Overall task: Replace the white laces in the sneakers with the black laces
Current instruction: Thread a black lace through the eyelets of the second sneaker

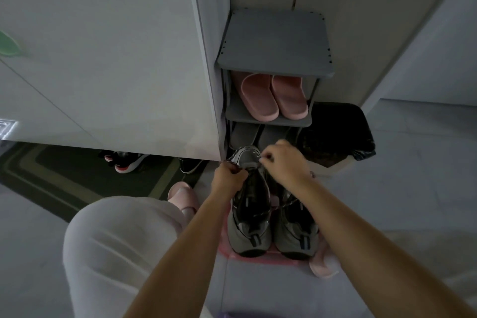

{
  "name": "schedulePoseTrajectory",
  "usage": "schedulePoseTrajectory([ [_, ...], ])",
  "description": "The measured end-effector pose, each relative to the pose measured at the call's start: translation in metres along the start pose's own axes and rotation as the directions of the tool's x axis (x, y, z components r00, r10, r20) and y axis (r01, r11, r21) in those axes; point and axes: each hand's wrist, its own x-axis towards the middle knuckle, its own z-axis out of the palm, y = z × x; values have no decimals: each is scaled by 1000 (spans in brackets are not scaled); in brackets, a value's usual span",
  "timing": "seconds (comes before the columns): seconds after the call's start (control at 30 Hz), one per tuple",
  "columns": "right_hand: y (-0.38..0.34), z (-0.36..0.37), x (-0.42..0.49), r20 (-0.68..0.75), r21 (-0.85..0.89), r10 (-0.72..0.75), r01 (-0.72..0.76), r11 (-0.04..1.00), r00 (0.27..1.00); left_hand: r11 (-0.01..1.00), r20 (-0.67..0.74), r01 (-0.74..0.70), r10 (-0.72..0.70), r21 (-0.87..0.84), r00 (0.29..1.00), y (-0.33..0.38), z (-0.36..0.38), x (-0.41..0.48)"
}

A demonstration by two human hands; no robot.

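Note:
Two grey and black sneakers stand side by side on a pink stool [260, 258], heels toward me. My left hand [229, 178] grips the left sneaker [249, 209] at its left side near the toe end. My right hand [285, 161] pinches something thin at the front of that sneaker's lacing, probably a lace end; its colour is too dim to tell. A dark lace lies loosely across the right sneaker [294, 232]. The left sneaker's toe is light grey.
A grey shoe rack [273, 64] stands ahead with pink slippers [273, 97] on its middle shelf. A black-lined bin [338, 134] sits at its right. A white cabinet fills the left, with shoes [129, 161] beneath it. My knee in light cloth is at lower left.

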Motion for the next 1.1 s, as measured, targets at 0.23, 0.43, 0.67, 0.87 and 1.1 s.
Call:
schedulePoseTrajectory([
  [0.23, -23, 33, 3, 151, -288, -45, 87, 954, 987, 999, -38, -49, 49, -10, 998, 0, 1, -7],
  [0.43, -1, 6, -1, 99, -175, 13, 4, 985, 995, 999, -36, -34, 33, -28, 999, 1, -3, -8],
  [0.67, 58, -31, -19, 4, -149, 228, -225, 963, 974, 998, -23, 4, -5, -62, 1000, 2, -3, -9],
  [0.87, 19, -10, -14, 0, -17, 44, -44, 999, 999, 998, -31, -3, 1, -63, 1000, 1, 1, -12],
  [1.1, -14, 32, 5, 74, -236, -33, 50, 970, 997, 999, -45, -23, 20, -48, 999, 2, 0, -11],
])
